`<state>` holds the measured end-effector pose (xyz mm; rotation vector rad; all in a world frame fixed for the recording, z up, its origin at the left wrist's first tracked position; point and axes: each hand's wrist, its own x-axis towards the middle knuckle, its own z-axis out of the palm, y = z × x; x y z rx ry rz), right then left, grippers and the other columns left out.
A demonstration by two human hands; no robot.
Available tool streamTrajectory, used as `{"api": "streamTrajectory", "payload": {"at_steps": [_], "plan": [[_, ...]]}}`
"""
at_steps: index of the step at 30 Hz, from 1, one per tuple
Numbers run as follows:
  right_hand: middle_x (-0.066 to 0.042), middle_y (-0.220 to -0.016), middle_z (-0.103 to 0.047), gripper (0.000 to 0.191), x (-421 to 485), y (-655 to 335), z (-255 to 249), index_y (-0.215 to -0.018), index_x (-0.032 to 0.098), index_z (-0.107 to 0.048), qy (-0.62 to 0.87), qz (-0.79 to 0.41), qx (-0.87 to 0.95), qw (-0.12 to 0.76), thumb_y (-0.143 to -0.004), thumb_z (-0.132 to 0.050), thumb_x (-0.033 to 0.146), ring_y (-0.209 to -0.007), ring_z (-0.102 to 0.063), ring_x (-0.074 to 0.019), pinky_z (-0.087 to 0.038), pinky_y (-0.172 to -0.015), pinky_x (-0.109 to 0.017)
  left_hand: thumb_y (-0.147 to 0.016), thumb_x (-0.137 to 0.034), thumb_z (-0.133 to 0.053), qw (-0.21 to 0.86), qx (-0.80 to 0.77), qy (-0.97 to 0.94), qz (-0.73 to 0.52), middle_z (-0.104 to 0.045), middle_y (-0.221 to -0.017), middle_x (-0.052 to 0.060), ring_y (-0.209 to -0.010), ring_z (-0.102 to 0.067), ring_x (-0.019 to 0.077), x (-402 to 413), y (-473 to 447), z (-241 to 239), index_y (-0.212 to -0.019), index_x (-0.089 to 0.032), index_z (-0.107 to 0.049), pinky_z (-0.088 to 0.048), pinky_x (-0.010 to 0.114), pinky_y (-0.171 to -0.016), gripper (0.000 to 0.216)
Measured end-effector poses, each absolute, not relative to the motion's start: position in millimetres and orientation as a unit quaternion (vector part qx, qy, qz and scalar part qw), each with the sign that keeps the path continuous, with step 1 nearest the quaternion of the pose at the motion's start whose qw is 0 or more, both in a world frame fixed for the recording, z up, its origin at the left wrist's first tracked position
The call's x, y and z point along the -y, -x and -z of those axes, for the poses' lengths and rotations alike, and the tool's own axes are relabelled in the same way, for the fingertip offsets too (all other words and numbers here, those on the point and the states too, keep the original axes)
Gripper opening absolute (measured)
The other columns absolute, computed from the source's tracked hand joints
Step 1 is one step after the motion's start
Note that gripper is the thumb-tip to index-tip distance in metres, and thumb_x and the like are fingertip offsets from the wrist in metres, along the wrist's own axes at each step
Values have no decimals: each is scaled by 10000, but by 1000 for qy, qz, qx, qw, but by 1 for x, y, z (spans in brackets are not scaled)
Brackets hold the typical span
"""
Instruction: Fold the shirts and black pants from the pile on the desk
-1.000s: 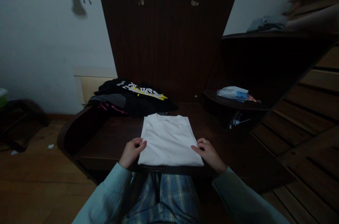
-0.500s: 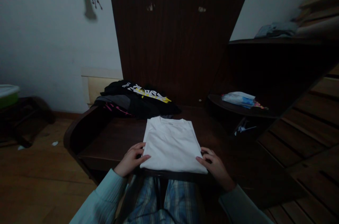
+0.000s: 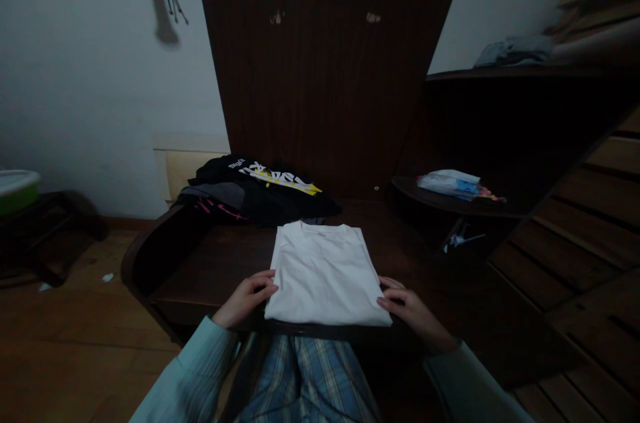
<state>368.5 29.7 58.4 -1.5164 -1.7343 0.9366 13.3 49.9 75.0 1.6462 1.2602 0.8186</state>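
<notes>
A white T-shirt [image 3: 327,276], folded into a neat rectangle, lies flat on the dark wooden desk top with its collar at the far end. My left hand [image 3: 246,297] rests at the shirt's left edge, thumb and fingers apart, fingertips touching the side. At the opposite edge, my right hand [image 3: 415,313] has its thumb and fingers parted, the tips against the fabric. Neither hand grips the cloth.
Behind the shirt is a heap of dark clothes [image 3: 260,193] with white and yellow print. On a low side shelf [image 3: 465,206] to the right lies a plastic packet [image 3: 447,184]. A raised curved rim [image 3: 135,256] borders the desk's left side.
Both thumbs have drawn outward from the top of the shirt to its side edges, and my right hand has shifted slightly right. The shirt stays in place. The view has tilted slightly.
</notes>
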Motion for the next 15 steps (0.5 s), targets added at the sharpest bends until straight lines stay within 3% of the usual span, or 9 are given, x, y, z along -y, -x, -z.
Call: {"api": "streamTrajectory", "payload": {"at_steps": [7, 11, 15], "plan": [[-130, -1195, -524, 459, -29, -369, -60, -496, 185, -592, 570, -366, 647, 350, -549, -588, 640, -1136, -435, -289, -267, -984, -418, -645, -468, -588, 412, -504, -671, -355, -588, -1004, 99, -973, -538, 219, -50, -10, -73, -534, -154, -582, -378, 339, -900, 333], [-116, -1169, -534, 433, -30, -369, -62, -485, 188, -563, 577, -343, 634, 383, -567, -591, 612, -1069, -486, -278, -308, -950, -399, -665, -462, -570, 341, -525, -672, -395, -588, -915, 85, -880, -555, 201, -45, -8, -72, -517, -161, -557, -407, 327, -848, 336], [-87, -882, -609, 423, -30, -367, -58, -499, 198, -544, 597, -276, 629, 415, -591, -559, 610, -868, -556, -235, -418, -786, -341, -684, -478, -550, 269, -546, -674, -418, -591, -846, 73, -832, -558, 196, -39, -10, -68, -549, -178, -572, -432, 315, -791, 330]]}}
